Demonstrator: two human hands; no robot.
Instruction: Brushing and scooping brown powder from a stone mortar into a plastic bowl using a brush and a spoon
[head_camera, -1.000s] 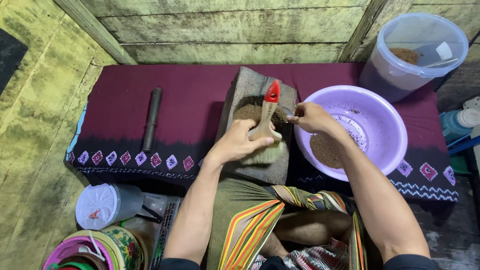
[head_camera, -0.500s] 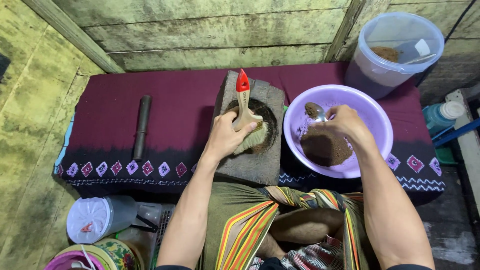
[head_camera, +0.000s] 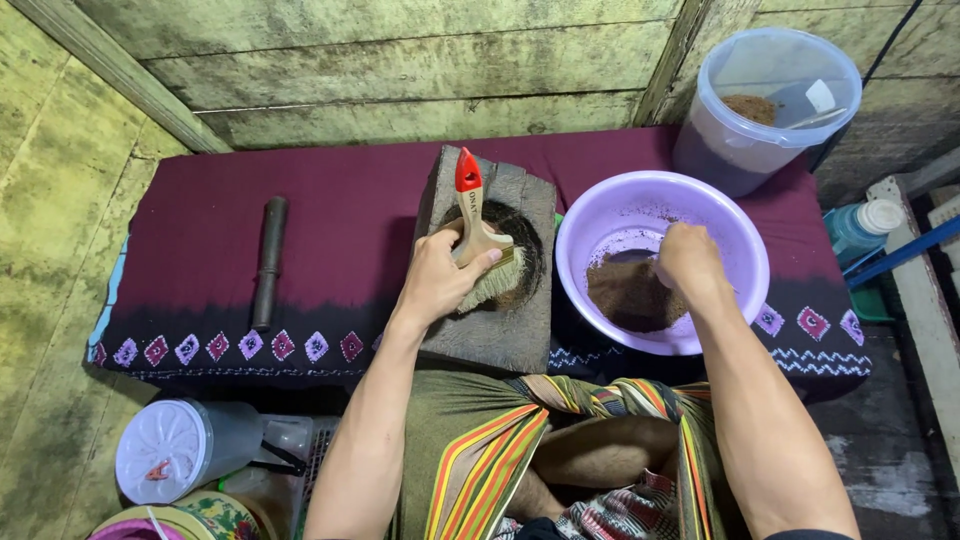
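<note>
lilac basin (head_camera: 735, 240) of brown powder (head_camera: 628, 295) under fisted right hand (head_camera: 688, 262); left hand (head_camera: 437, 277) gripping brush (head_camera: 475, 225)

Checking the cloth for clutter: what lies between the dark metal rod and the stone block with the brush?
Head view: only bare maroon cloth lies between the dark metal rod and the grey stone block.

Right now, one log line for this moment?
left hand: holds brush on stone mortar | right hand: inside purple basin, over brown powder
</note>
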